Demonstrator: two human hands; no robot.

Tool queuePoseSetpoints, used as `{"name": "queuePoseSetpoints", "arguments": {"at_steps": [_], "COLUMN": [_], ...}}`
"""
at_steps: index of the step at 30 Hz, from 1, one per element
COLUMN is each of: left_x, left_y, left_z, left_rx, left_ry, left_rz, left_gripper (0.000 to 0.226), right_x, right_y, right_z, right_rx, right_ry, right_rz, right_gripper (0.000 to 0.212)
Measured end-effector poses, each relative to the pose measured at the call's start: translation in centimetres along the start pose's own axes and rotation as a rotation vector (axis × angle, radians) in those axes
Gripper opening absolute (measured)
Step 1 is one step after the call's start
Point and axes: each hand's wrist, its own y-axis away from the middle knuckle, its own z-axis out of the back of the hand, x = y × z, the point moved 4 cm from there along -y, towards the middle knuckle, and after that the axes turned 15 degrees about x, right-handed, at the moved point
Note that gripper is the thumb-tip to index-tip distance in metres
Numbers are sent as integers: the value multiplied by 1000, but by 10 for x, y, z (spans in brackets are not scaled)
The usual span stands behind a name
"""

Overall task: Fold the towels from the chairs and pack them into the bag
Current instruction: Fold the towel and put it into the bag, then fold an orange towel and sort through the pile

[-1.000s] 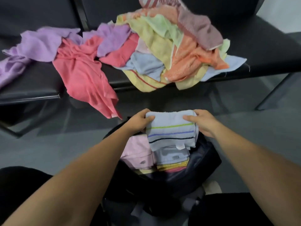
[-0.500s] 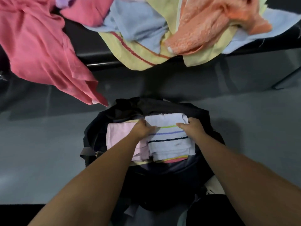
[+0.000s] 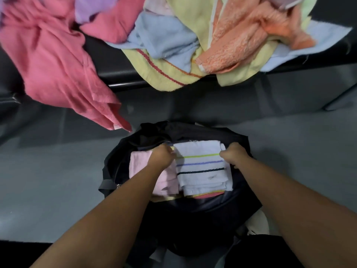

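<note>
Because both forearms crossed the lower frame, much of the black bag (image 3: 193, 215) lay hidden beneath them, and its near side sank into shadow. The fingertips of both hands could not be seen. The left hand (image 3: 162, 156) was curled over the left edge of the striped towel (image 3: 201, 173), its fingers tucked down between that towel and the folded pink towel (image 3: 139, 167) beside it. The right hand (image 3: 234, 156) was curled round the opposite edge, gripping it. The striped towel sat folded in the open mouth of the bag, on top of a stack of which only thin yellow and red edges showed. The pink towel was partly covered by the left wrist.

Above, the loose heap on the bench (image 3: 119, 76) was cut off by the top edge, so its full extent could not be made out.

Two hands held one towel bearing three stripes: green, violet and black. Two stacks lay side by side in the bag. At least six loose towels showed: a coral one (image 3: 58, 64) hanging off the bench edge, a lilac one (image 3: 87, 10), a blue one (image 3: 164, 39), a yellow one (image 3: 164, 76) with a red stripe, an orange one (image 3: 241, 41) and a pale blue one (image 3: 309, 41).
</note>
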Motion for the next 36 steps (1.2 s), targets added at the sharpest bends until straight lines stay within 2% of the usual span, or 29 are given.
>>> {"name": "queuePoseSetpoints", "arguments": {"at_steps": [2, 4, 7, 11, 13, 17, 20, 23, 27, 30, 32, 33, 35, 36], "left_x": [-29, -61, -104, -151, -170, -195, -202, -204, -208, -205, -202, -201, -199, -199], "left_y": [21, 45, 84, 129, 148, 156, 141, 123, 95, 79, 74, 71, 69, 70], "left_z": [24, 52, 100, 166, 199, 249, 264, 269, 259, 252, 252, 254, 254, 253], "left_rx": [23, 8, -39, -128, -209, -455, -539, -524, -378, -425, -463, -472, -465, -459], "left_ry": [-37, -64, -67, -96, -89, -183, -218, -199, -301, -429, -427, -406, -381, -383], "left_rz": [-89, -182, -283, -375, -424, -438, -411, -420, -407, -353, -377, -391, -395, -384], "left_gripper": [13, 13, 11, 11, 5, 13, 39, 54, 59, 56, 56, 56, 56, 56], "right_x": [35, 74, 131, 186, 208, 240, 254, 262, 263, 262, 258, 257, 253, 250], "right_y": [25, 54, 102, 167, 193, 227, 220, 201, 169, 148, 143, 144, 144, 145], "right_z": [12, 27, 52, 88, 112, 162, 179, 197, 220, 218, 217, 217, 220, 221], "right_rx": [54, 106, 134, 124, -2, -424, -608, -755, -724, -658, -664, -676, -685, -698], "right_ry": [30, -64, -168, -155, -168, -74, 78, 135, 153, 227, 231, 231, 228, 197], "right_rz": [53, 153, 340, 552, 633, 764, 777, 694, 525, 523, 529, 537, 507, 504], "right_gripper": [20, 16, 26, 13, 18, 28, 48, 56, 57, 61, 66, 60, 12, 17]}}
